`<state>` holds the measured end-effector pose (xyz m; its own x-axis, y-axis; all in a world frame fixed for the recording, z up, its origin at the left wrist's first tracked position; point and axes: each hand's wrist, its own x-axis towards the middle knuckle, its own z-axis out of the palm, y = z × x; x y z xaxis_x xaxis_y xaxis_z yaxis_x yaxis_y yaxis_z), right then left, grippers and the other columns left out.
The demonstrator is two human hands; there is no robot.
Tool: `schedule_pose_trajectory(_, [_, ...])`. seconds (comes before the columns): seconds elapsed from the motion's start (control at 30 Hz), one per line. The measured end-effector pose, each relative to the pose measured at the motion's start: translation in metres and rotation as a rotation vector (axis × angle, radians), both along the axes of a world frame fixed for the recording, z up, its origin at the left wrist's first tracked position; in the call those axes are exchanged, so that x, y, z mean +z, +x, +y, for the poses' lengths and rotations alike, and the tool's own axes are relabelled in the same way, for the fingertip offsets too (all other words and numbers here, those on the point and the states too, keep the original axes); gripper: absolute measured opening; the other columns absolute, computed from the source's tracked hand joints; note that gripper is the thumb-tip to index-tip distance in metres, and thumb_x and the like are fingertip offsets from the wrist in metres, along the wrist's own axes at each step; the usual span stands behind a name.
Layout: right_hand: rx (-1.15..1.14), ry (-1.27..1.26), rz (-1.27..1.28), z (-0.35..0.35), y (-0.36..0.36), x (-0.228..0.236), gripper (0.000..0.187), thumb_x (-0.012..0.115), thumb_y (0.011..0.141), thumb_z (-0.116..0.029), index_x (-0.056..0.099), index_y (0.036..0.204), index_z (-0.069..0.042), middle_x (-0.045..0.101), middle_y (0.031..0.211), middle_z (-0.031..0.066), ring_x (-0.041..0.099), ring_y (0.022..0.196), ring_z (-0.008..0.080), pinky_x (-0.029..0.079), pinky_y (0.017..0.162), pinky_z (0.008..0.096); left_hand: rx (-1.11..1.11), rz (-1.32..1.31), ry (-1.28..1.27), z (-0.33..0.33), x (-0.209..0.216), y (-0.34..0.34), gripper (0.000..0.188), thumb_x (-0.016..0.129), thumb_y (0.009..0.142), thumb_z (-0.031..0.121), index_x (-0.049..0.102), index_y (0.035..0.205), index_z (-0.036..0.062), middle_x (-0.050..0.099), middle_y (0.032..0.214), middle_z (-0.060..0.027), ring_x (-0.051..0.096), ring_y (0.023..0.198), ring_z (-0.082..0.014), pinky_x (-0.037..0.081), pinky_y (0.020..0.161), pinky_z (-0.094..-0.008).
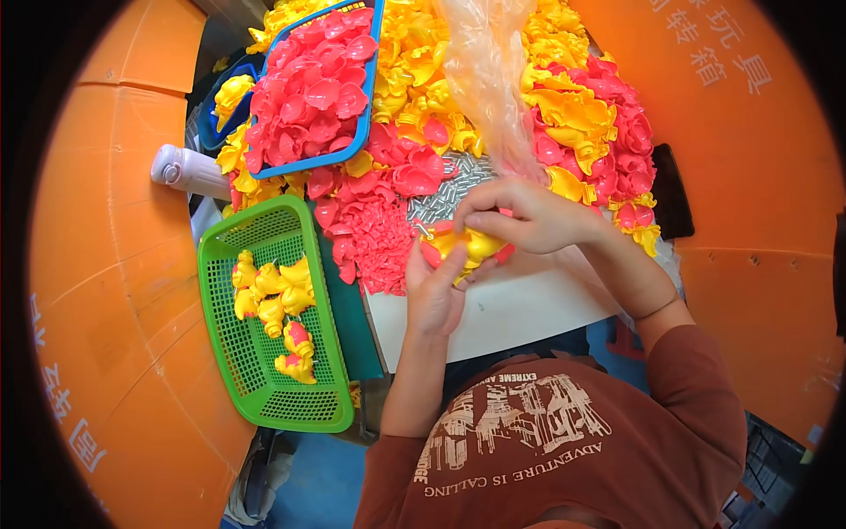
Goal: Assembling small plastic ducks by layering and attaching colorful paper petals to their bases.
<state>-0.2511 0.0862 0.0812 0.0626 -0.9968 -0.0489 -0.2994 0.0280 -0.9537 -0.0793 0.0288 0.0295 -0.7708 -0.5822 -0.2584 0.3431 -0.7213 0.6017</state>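
While left grip [436, 298] holds a toy [480, 247], right grip [536, 217] touches it.

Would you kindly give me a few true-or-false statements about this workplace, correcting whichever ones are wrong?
1. The left hand holds a yellow piece. True.
2. The right hand is inside the green basket. False: it is at the yellow piece.
3. The green basket holds several yellow-and-pink figures. True.
4. The blue tray is heaped with white parts. False: its parts are pink.
5. Small silver pieces lie to the right of the green basket. True.
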Motion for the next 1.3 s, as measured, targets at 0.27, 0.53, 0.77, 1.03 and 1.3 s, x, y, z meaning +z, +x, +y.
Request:
schedule_pose_trajectory(0.27, [-0.344, -0.447, 0.411, 0.017, 0.034, -0.021, 0.05, 0.078, 0.066, -0.017, 0.057, 0.107, 0.002, 0.057, 0.108, 0.0159, 0.057, 0.099, 0.0291, 0.047, 0.084, 0.036, 0.187, 0.012, 0.092, 0.004, -0.005, -0.009, 0.037, 0.058, 0.087, 0.005, 0.041, 0.12, 0.0043, 0.055, 0.112, -0.0112, 0.061, 0.095, -0.0214, 0.055, 0.071, -0.033])
schedule_pose_trajectory(0.53, [-0.42, -0.494, 0.463, 0.025, 0.041, -0.021, 0.058, 0.077, 0.063, -0.016, 0.055, 0.114, 0.001, 0.054, 0.117, 0.0187, 0.056, 0.105, 0.0319, 0.046, 0.085, 0.0375, 0.146, 0.013, 0.104, 0.006, -0.009, -0.001, 0.035, 0.049, 0.093, 0.022, 0.041, 0.122, 0.0047, 0.053, 0.118, -0.013, 0.059, 0.101, -0.025, 0.052, 0.08, -0.0375])
schedule_pose_trajectory(0.77, [-0.033, -0.418, 0.545, 0.027, 0.033, 0.003, 0.066, 0.071, 0.066, -0.017, 0.049, 0.128, -0.009, 0.049, 0.131, 0.0061, 0.042, 0.124, 0.028, 0.029, 0.1, 0.0449, -0.099, 0.022, 0.111, 0.0, 0.008, 0.009, 0.063, 0.012, 0.095, 0.053, 0.041, 0.121, 0.0044, 0.056, 0.113, -0.0153, 0.062, 0.092, -0.0284, 0.053, 0.077, -0.0407])
schedule_pose_trajectory(1.03, [-0.005, -0.491, 0.526, 0.031, 0.03, -0.008, 0.063, 0.069, 0.068, -0.013, 0.049, 0.127, -0.008, 0.052, 0.129, 0.0081, 0.046, 0.122, 0.0284, 0.031, 0.099, 0.0458, -0.102, -0.017, 0.0, 0.006, 0.009, 0.013, 0.055, 0.018, 0.097, 0.048, 0.041, 0.12, 0.0038, 0.056, 0.108, -0.0128, 0.06, 0.093, -0.0244, 0.052, 0.079, -0.0382])
schedule_pose_trajectory(1.3, [-0.005, -0.579, 0.482, 0.034, 0.028, -0.007, 0.056, 0.067, 0.069, -0.01, 0.053, 0.123, -0.005, 0.053, 0.127, 0.0145, 0.05, 0.119, 0.0294, 0.032, 0.101, 0.0455, -0.013, -0.079, -0.022, 0.008, 0.01, 0.01, 0.058, 0.014, 0.097, 0.048, 0.038, 0.127, 0.0046, 0.051, 0.12, -0.0124, 0.055, 0.108, -0.024, 0.05, 0.086, -0.0388])
